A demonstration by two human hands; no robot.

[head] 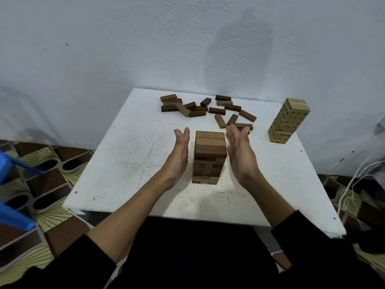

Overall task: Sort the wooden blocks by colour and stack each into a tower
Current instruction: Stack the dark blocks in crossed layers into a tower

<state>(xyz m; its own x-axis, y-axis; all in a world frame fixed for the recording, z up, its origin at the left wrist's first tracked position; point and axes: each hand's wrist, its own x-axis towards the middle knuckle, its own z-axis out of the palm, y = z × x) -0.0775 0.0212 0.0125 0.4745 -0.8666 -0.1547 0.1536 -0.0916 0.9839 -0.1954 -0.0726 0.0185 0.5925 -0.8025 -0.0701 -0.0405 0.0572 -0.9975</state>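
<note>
Two flat, straight-fingered hands, left hand (179, 155) and right hand (239, 153), flank the brown block tower (210, 157) without gripping it; the pale block tower's (288, 119) dark printed marks are unreadable.

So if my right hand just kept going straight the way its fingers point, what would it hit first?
Probably the loose brown block lying just beyond the right hand; its fingertips already overlap that block in the head view, though depth is unclear.
</note>
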